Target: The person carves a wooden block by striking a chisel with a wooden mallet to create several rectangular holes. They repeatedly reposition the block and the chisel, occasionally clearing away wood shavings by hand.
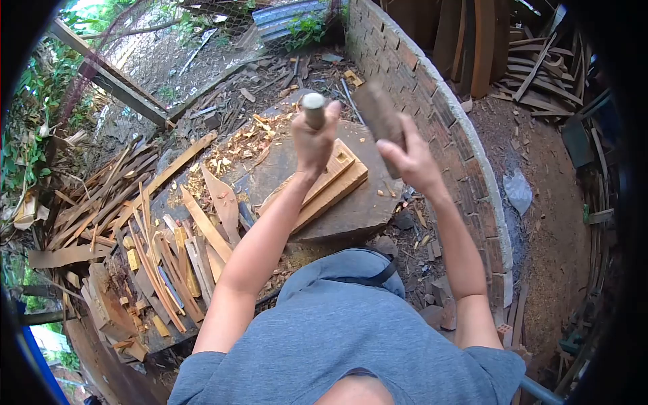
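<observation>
Two tools: my left hand (314, 138) clenches a stiff chisel handle (312, 108) over the wood block (332, 185) on the surface (358, 212); my right hand (408, 158) grips a heavy-looking mallet (379, 115) low.

The stone worktop (351, 209) has bare room on its right and near parts, between the wooden workpiece (324, 185) and the brick wall (445, 115). That wall closes the right side and curves far and near. Left of the workpiece, wood chips (236, 152) cover the far-left surface, and offcut slats (196, 243) pile thickly on the near left. Both hands are raised over the workpiece: the left hand (316, 138) grips a round handle (312, 108), the right hand (408, 158) a dark mallet (379, 115).
</observation>
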Demonstrator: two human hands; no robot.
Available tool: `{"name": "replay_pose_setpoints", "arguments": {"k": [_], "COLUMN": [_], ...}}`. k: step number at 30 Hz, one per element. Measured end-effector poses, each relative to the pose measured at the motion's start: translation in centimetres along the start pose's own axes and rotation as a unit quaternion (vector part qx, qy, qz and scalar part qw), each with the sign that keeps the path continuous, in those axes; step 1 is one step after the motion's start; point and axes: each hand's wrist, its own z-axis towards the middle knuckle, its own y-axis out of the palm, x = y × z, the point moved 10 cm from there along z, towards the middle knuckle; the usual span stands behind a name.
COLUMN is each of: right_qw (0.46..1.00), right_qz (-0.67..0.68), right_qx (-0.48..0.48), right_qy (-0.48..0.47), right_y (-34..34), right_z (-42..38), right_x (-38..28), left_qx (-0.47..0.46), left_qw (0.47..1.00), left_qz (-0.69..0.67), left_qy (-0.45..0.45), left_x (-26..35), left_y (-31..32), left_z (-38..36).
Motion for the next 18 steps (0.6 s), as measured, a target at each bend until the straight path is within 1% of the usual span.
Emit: {"name": "replay_pose_setpoints", "arguments": {"k": [2,3,4,6,7,8,10,12,16,18], "right_qw": [0.998,0.994,0.991,0.985,0.984,0.984,0.981,0.979,0.978,0.977], "right_qz": [-0.043,-0.095,-0.09,-0.112,-0.136,-0.136,-0.158,-0.166,-0.179,-0.178], "right_qx": [-0.04,-0.037,-0.077,-0.101,-0.085,-0.093,-0.08,-0.084,-0.074,-0.078], "right_qy": [0.031,0.032,0.064,0.082,0.071,0.069,0.079,0.079,0.077,0.092], "right_y": [3.4,5.1,6.5,8.6,8.7,9.1,8.9,9.0,9.0,9.0], "right_z": [-1.0,-1.4,-2.1,-3.2,-3.6,-3.9,-4.0,-4.0,-4.1,-4.2], "right_x": [3.5,6.2,6.4,8.1,7.6,7.4,7.2,7.2,7.3,7.3], "left_qx": [0.053,0.072,0.102,0.107,0.098,0.091,0.066,0.051,0.025,0.023], "left_qw": [0.998,0.994,0.991,0.985,0.986,0.988,0.992,0.997,0.999,0.999], "left_qz": [-0.037,-0.077,-0.082,-0.132,-0.127,-0.124,-0.101,-0.057,-0.025,-0.024], "left_qy": [0.002,-0.016,-0.013,-0.038,-0.036,-0.033,-0.021,-0.004,0.004,0.003], "left_x": [0.0,0.2,1.1,2.3,3.0,3.3,3.4,2.6,0.7,0.2], "left_y": [-1.8,-2.5,-3.4,-3.7,-3.4,-3.0,-1.8,-0.8,0.4,0.5], "left_z": [0.1,0.0,0.1,0.4,0.6,0.8,0.9,0.9,0.8,0.8]}}
